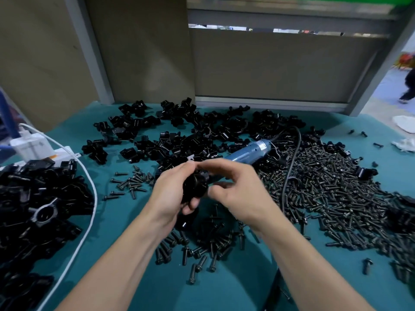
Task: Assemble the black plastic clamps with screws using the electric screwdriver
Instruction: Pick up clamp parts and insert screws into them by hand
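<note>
Together, left hand [171, 193] grip curled round black clamp [194, 187], right hand [238, 191] grip pinching its edge

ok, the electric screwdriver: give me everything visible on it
The screwdriver has a blue, slightly shiny round body with a pale label near its far end. It lies on its side on the green table, slanting near left to far right, between the black clamps and the screws. A black cord leaves its far end and curves back over the screws. The left hand and right hand hide its tip; neither holds it.
</note>
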Action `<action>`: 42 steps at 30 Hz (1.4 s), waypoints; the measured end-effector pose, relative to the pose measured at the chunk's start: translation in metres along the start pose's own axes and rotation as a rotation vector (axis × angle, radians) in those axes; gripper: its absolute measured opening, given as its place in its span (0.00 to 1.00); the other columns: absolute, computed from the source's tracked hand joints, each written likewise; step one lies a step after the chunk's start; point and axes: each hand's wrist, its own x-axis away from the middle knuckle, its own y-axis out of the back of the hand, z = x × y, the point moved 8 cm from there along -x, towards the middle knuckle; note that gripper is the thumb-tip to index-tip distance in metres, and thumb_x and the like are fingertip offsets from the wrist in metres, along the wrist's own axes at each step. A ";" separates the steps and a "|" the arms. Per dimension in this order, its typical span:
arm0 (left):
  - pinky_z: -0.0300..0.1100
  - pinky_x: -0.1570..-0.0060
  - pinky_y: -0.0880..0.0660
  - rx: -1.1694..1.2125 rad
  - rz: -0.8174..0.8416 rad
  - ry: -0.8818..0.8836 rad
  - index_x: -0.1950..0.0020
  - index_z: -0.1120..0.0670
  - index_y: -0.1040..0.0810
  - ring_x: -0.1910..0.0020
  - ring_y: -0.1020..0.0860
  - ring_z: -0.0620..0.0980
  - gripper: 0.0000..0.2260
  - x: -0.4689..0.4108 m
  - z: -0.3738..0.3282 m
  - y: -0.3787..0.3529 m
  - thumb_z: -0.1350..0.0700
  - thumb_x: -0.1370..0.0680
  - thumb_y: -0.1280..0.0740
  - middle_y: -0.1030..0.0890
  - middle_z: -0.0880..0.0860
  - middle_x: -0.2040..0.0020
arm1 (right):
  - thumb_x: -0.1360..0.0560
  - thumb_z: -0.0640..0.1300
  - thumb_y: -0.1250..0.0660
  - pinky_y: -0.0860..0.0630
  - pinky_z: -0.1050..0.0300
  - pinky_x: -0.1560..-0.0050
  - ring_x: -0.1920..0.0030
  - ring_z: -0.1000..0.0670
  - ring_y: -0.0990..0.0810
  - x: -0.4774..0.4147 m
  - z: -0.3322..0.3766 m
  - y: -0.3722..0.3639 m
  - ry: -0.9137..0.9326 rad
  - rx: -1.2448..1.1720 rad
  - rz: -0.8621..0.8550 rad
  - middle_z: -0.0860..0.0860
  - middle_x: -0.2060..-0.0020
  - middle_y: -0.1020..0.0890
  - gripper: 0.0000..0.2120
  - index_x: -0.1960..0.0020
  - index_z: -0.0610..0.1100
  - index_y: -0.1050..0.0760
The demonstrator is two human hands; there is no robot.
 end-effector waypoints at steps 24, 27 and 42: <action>0.36 0.76 0.37 -0.131 -0.184 -0.074 0.46 0.55 0.16 0.75 0.33 0.46 0.20 -0.008 -0.001 0.019 0.43 0.14 0.42 0.14 0.56 0.63 | 0.23 0.43 0.28 0.17 0.55 0.50 0.58 0.57 0.18 0.004 -0.021 0.021 -0.088 0.684 -0.024 0.58 0.54 0.14 0.09 0.47 0.56 0.16; 0.42 0.68 0.35 -0.131 -0.186 -0.099 0.52 0.51 0.15 0.75 0.34 0.45 0.21 -0.007 -0.004 0.022 0.39 0.18 0.41 0.14 0.56 0.63 | 0.23 0.43 0.29 0.16 0.50 0.48 0.53 0.46 0.16 0.006 -0.031 0.011 -0.159 0.787 0.133 0.49 0.48 0.15 0.13 0.42 0.55 0.17; 0.34 0.73 0.34 -0.759 -0.055 -0.403 0.55 0.39 0.19 0.75 0.29 0.41 0.11 0.002 -0.018 -0.003 0.37 0.19 0.36 0.25 0.40 0.73 | 0.22 0.35 0.28 0.24 0.60 0.68 0.71 0.57 0.24 0.001 -0.041 0.037 -0.146 0.086 -0.221 0.57 0.65 0.16 0.16 0.54 0.57 0.14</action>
